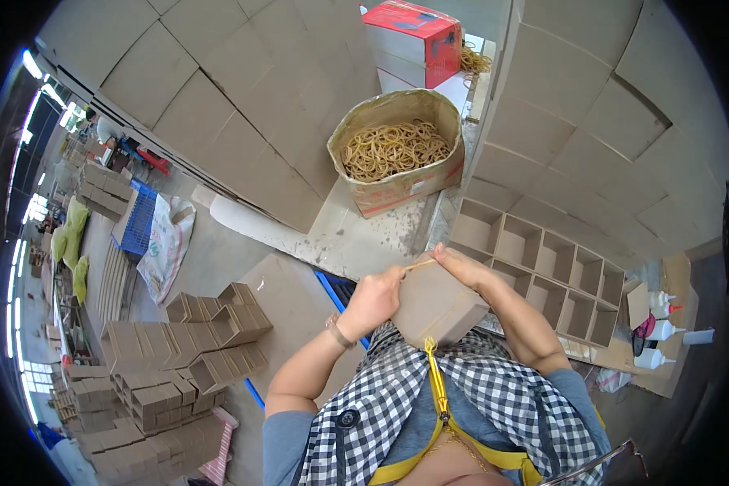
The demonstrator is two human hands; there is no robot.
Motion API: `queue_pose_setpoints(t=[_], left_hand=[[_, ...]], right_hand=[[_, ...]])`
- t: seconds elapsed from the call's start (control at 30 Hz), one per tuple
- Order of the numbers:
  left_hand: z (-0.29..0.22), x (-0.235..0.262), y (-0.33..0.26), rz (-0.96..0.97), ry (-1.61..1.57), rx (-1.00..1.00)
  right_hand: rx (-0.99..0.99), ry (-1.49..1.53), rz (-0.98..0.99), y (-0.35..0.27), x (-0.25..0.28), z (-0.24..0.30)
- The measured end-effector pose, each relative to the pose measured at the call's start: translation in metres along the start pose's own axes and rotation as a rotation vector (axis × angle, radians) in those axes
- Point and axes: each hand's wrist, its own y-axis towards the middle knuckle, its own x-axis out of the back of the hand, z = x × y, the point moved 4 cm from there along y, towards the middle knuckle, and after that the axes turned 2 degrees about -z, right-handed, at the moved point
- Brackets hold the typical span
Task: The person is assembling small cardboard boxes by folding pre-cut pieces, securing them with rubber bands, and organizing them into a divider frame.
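Close to my body I hold a small grey-brown cardboard box (437, 304), its broad face turned up. My left hand (374, 303) is closed at its far left corner, gripping a yellowish rubber band (419, 264) that stretches along the far edge. Around the opposite far corner my right hand (463, 269) is wrapped, with its thumb by the band's other end. The box's underside is hidden. Beyond my hands stands an open carton (401, 194) full of rubber bands (393, 150).
Grey cardboard boxes (251, 113) form tall walls on both sides. Open box frames (539, 257) stand in rows at right, near white squeeze bottles (662, 330). A red and white carton (417, 40) sits at the back. More box frames (146, 344) are stacked at left, before a blue crate (138, 215).
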Motion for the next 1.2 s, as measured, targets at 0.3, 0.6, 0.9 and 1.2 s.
queue_pose_setpoints(t=[0.3, 0.6, 0.9, 1.2], left_hand=[[0.063, -0.049, 0.04, 0.165, -0.183, 0.148], [0.224, -0.187, -0.011, 0.022, -1.653, 0.856], [-0.023, 0.018, 0.008, -0.114, -0.368, -0.273], [-0.014, 0.012, -0.031, 0.048, -0.172, -0.245]], right_hand=[[0.125, -0.13, 0.072, -0.016, -0.004, 0.033], [0.579, -0.256, -0.292, -0.027, -0.003, 0.064], [0.043, 0.259, -0.502, -0.058, 0.063, 0.045], [0.068, 0.113, -0.671, -0.051, -0.007, 0.017]])
